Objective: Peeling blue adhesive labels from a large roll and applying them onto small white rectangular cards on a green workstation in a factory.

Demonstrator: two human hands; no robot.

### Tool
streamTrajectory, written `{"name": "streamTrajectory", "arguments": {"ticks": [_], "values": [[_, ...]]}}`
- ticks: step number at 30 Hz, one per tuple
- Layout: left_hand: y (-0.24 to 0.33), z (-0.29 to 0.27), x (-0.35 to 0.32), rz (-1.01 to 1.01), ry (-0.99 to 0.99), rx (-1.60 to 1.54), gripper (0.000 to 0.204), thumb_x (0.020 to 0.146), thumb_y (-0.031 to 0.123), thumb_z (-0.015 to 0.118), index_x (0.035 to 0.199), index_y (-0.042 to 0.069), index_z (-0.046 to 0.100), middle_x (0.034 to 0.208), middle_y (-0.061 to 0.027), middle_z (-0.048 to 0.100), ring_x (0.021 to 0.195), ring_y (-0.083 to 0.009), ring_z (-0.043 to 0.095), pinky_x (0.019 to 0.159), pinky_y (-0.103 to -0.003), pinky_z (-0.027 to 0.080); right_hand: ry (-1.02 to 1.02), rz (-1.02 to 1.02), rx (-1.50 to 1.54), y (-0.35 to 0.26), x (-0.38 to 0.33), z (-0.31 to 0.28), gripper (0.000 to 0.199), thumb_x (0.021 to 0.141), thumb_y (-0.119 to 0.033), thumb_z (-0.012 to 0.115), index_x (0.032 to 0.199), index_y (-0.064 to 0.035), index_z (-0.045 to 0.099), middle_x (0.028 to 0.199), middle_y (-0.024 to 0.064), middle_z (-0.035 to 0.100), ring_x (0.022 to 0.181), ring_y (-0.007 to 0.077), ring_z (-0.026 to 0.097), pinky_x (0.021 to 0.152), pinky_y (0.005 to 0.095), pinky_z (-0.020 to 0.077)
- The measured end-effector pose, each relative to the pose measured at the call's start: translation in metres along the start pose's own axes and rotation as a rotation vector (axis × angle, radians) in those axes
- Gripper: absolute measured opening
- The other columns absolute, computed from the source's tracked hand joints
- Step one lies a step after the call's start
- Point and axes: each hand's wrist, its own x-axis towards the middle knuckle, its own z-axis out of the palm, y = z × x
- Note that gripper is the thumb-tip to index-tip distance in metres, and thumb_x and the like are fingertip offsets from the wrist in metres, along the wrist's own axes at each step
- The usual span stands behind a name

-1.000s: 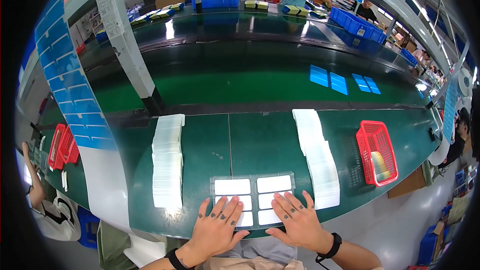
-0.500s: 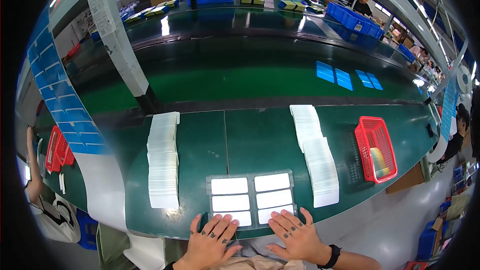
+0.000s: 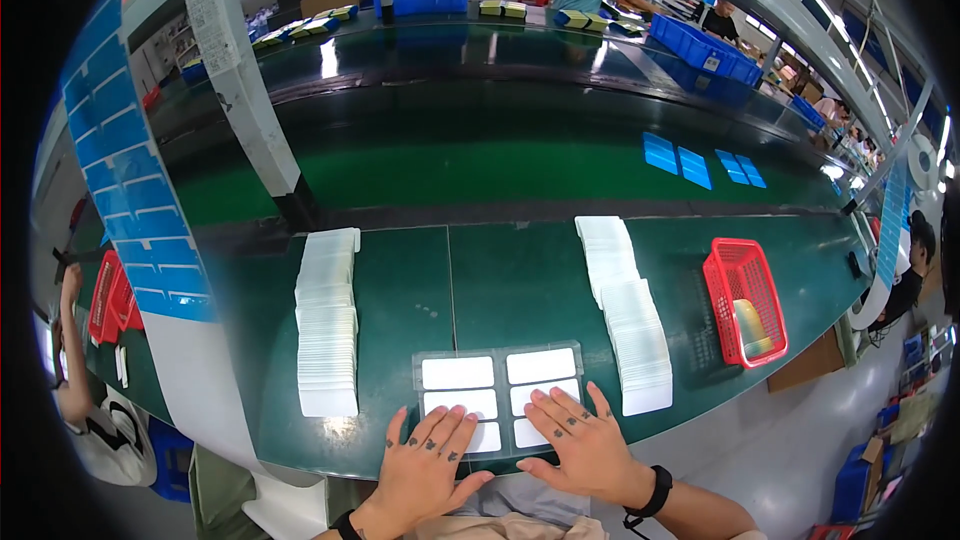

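Observation:
A translucent grey sheet (image 3: 501,380) lies at the front edge of the green table, with white rectangular cards (image 3: 457,372) set in two columns on it. My left hand (image 3: 425,462) rests palm down, its fingertips on the lower cards of the left column. On the right column, my right hand (image 3: 582,445) lies the same way, fingers spread and reaching to the middle card. Neither hand grips anything. To the left is a long fanned row of white cards (image 3: 327,340); a similar fanned row (image 3: 636,335) lies to the right.
A red basket (image 3: 774,295) holding a yellowish piece stands at the right. Beyond the table runs a dark green conveyor belt (image 3: 480,165) with blue film pieces (image 3: 693,168). A strip of blue labels (image 3: 135,190) hangs at left, near a metal post (image 3: 240,90). Co-workers are around.
Both hands have slid forward over the cards, away from me. The right hand's fingertips now reach the middle card of its column. The view has shifted slightly.

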Motion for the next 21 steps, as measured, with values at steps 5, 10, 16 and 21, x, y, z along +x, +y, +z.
{"name": "streamTrajectory", "arguments": {"ticks": [5, 10, 16, 21], "values": [[-0.014, 0.000, -0.006, 0.044, 0.013, -0.084, 0.073, 0.086, 0.058, 0.066, 0.137, 0.007, 0.057, 0.136, -0.0118, 0.058, 0.129, -0.0306, 0.051, 0.113, -0.062, 0.022, -0.041, 0.149, 0.400, 0.031, -0.008, -0.006, 0.058, 0.088, -0.050, 0.067, 0.124, -0.0052, 0.067, 0.133, 0.0126, 0.065, 0.124, 0.0321, 0.060, 0.114, 0.0614, 0.0262], [-0.012, 0.003, -0.041, 0.047, 0.010, 0.069, 0.069, 0.085, 0.057, 0.066, 0.136, 0.011, 0.059, 0.138, -0.0075, 0.056, 0.130, -0.0295, 0.049, 0.113, -0.063, 0.020, 0.043, -0.053, 0.005, -0.017, -0.034, -0.004, 0.055, 0.086, -0.053, 0.068, 0.119, -0.0087, 0.069, 0.129, 0.0095, 0.066, 0.121, 0.0281, 0.061, 0.112, 0.0591, 0.0298], [-0.012, -0.009, -0.054, 0.016, 0.062, -0.021, 0.066, 0.090, 0.061, 0.060, 0.138, 0.016, 0.060, 0.144, -0.0050, 0.055, 0.133, -0.0304, 0.046, 0.110, -0.063, 0.025, 0.026, 0.084, 0.109, -0.031, -0.039, -0.002, 0.055, 0.077, -0.031, 0.080, 0.126, -0.0088, 0.065, 0.136, 0.0185, 0.062, 0.132, 0.0375, 0.054, 0.117, 0.0565, 0.0273], [-0.091, -0.059, -0.088, -0.032, 0.511, -0.256, 0.045, 0.085, 0.023, 0.078, 0.126, 0.011, 0.066, 0.116, -0.0130, 0.069, 0.112, -0.0319, 0.064, 0.100, -0.047, 0.047, 0.157, 0.455, 0.566, -0.018, -0.055, -0.015, 0.020, 0.094, -0.012, 0.068, 0.107, 0.0023, 0.073, 0.105, 0.0141, 0.075, 0.103, 0.0211, 0.067, 0.096, 0.0372, 0.0494]]}}
